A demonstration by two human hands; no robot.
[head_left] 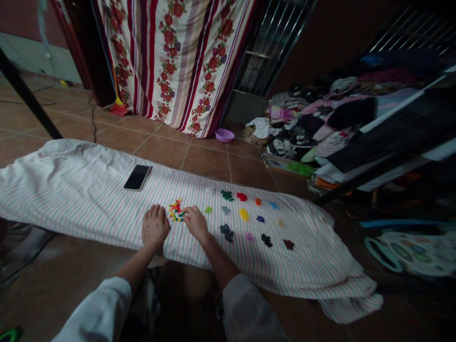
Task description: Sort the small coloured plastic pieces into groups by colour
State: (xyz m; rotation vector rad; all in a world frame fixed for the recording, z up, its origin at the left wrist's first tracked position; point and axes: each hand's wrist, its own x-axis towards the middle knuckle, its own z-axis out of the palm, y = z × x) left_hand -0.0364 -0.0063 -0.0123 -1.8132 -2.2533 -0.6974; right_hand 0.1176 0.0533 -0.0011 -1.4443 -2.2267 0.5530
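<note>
A small mixed pile of red, yellow, orange, green and white pieces [175, 212] lies on the striped cloth [96, 190]. My left hand [156, 225] rests flat on the cloth just left of the pile, fingers pointing away from me. At the pile's right edge, my right hand [195, 222] has its fingertips pinched together; whatever sits between them is too small to make out. Sorted heaps spread to the right, among them dark green pieces [226, 195], red pieces [242, 196], yellow pieces [244, 214], light green pieces [208, 209] and black pieces [266, 240].
A phone [137, 177] lies on the cloth at the back left. Beyond the cloth are a tiled floor, a purple basin [224, 136] and a floral curtain [171, 61]. Heaped clothes [320, 118] fill the right side, and dark poles slant in at both sides.
</note>
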